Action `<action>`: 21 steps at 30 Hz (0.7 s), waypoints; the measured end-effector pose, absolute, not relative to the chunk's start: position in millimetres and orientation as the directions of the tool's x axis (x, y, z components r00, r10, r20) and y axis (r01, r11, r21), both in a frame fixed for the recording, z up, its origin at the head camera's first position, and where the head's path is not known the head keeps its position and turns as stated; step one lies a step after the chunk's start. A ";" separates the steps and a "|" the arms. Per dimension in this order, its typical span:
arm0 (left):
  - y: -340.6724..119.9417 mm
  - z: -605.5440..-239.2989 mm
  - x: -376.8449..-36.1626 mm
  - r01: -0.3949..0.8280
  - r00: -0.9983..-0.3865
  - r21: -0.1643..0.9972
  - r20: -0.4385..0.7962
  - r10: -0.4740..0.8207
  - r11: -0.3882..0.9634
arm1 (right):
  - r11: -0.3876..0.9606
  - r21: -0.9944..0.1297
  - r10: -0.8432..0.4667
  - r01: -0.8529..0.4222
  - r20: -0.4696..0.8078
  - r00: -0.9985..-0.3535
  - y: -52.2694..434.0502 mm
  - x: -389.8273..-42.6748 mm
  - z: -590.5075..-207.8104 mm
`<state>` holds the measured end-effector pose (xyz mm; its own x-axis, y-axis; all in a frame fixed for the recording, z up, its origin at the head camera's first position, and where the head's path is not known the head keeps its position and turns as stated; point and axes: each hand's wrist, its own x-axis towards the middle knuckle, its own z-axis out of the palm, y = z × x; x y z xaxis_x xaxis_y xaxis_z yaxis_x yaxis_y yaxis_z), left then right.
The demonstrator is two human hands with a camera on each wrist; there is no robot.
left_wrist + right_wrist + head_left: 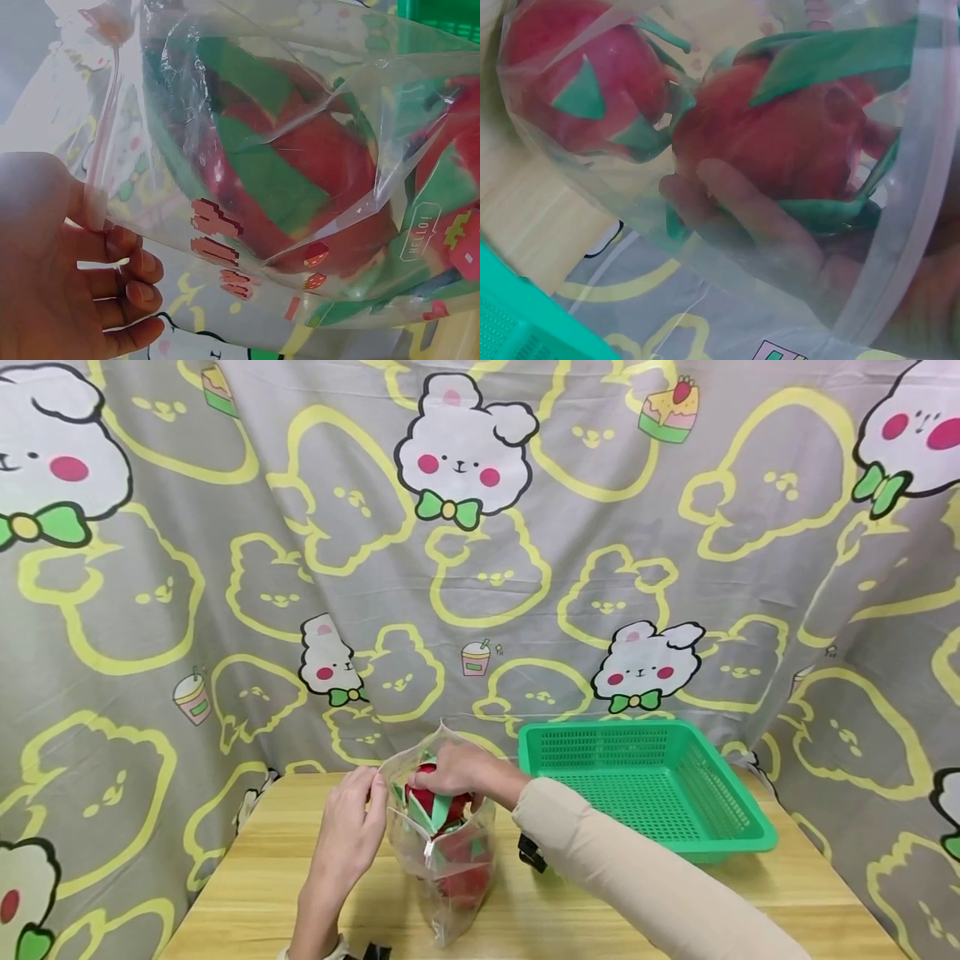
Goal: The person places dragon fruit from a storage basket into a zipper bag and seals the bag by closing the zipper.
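Two dragon fruits, red with green scales, sit inside a clear plastic zip bag near the middle of the desk. Its long axis runs from the open mouth, high on the far side, down to a narrow bottom towards the near edge; the mouth faces upwards. Inside, the upper dragon fruit lies just below the opening, and the lower dragon fruit is deeper, towards the bottom. A long green scale on the upper one runs roughly along the bag's length; which end of that fruit is its crown I cannot tell.

On the left, the left hand pinches the rim of the mouth between thumb and forefinger, its other fingers loosely curled. From the right, the right hand reaches through the mouth, its fingers curled round the upper dragon fruit. A green plastic basket stands on the desk to the right, with a grey cartoon-rabbit cloth hanging at the far side.

Only the right wrist view shows fingertips against the red skin and the two fruits side by side through the plastic. The left wrist view alone makes legible a "HELLO!" label and red lettering printed on the bag.
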<state>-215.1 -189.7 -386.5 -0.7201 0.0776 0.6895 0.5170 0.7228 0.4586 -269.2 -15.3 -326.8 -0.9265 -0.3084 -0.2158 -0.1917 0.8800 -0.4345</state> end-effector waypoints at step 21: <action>-197.0 -386.3 -216.5 0.481 -0.756 0.506 0.653 0.046 0.716 | 0.799 -0.488 -0.524 -0.351 -0.281 -0.804 -5.4 -247.2 -293.7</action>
